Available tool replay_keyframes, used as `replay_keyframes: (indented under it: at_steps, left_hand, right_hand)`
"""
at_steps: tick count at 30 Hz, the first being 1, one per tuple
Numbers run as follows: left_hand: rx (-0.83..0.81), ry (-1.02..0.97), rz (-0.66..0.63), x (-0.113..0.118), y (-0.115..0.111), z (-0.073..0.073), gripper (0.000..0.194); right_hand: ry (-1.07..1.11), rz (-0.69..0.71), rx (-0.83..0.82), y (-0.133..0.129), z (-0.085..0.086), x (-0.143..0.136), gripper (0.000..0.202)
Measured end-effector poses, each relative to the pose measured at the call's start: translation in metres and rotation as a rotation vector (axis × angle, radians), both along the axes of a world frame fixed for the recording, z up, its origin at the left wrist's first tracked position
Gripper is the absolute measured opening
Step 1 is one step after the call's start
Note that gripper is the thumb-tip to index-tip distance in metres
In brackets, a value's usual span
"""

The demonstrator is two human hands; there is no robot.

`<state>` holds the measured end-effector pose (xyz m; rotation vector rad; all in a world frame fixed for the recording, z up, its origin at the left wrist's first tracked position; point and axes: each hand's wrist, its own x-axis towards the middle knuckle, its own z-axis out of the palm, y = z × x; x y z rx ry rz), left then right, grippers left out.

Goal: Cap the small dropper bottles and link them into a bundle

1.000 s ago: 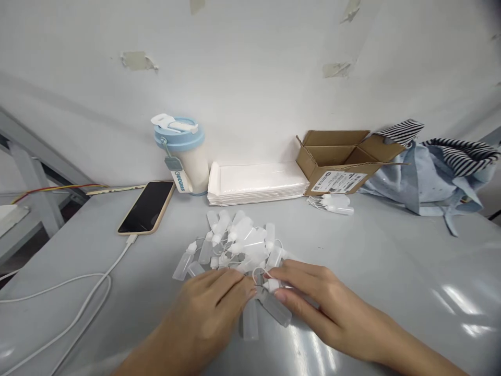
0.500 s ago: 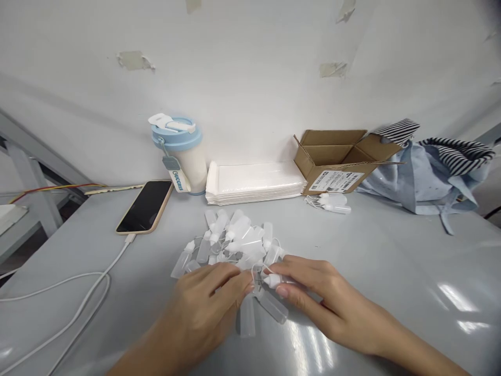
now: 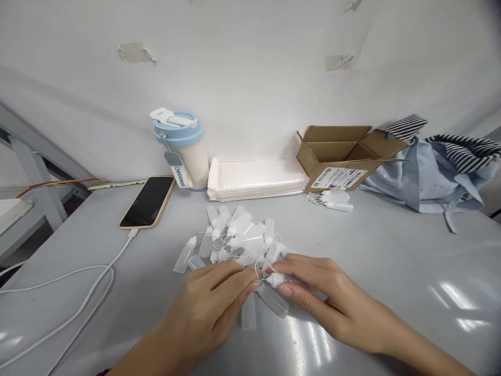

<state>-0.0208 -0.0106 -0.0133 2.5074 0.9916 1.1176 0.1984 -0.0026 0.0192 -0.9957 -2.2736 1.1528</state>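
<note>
Between thumb and fingers, my right hand (image 3: pixel 331 297) holds a small translucent bottle (image 3: pixel 277 280) with a white cap, its tip pointing left. My left hand (image 3: pixel 219 297) is closed in a pinch near that tip, at a thin metal needle-like piece; how it grips the piece is too small to tell. A thin white loop rises just above the fingertips. Behind the hands lies a pile of similar small bottles (image 3: pixel 245 235) with white caps and loops. Two more bottles stick out below my fingers, one of them a clear bottle (image 3: pixel 248 313) pointing toward me.
On the grey table (image 3: pixel 371 250) are a phone (image 3: pixel 147 202) with a white cable (image 3: pixel 97 284), a blue-lidded cup (image 3: pixel 191 156), a stack of white envelopes (image 3: pixel 256 180), an open cardboard box (image 3: pixel 338 156), a few bottles (image 3: pixel 337 201) before it, and a light blue cloth bag (image 3: pixel 422 177).
The camera view has shifted slightly. My left fingertips and the held bottle's tip remain close together, and a thin metal piece now shows between them.
</note>
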Motion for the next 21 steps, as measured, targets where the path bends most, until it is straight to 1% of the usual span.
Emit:
replay_keyframes:
  at_steps: [4,9,15,18,21]
  left_hand:
    - [-0.060,-0.042,-0.035,0.0004,0.0000,-0.0004,0.018]
    - [-0.182,-0.078,-0.037,-0.0002,-0.0021,-0.0003,0.019]
    - [-0.147,-0.086,-0.038,0.0011,-0.0008,0.0001,0.020]
    - [-0.100,-0.063,-0.038,0.0028,-0.0010,0.0022,0.019]
    - [-0.095,-0.030,-0.048,0.0049,-0.0029,0.0032,0.019]
  right_hand:
    - [0.021,0.004,0.021,-0.0004,-0.0017,-0.0003,0.020]
    - [0.016,0.002,0.034,-0.0002,-0.0019,-0.0004,0.019]
    - [-0.008,0.008,0.066,-0.0015,-0.0034,-0.0018,0.019]
    - [-0.004,0.011,0.088,-0.0019,-0.0047,-0.0021,0.019]
    - [-0.004,0.017,0.083,-0.0023,-0.0049,-0.0020,0.019]
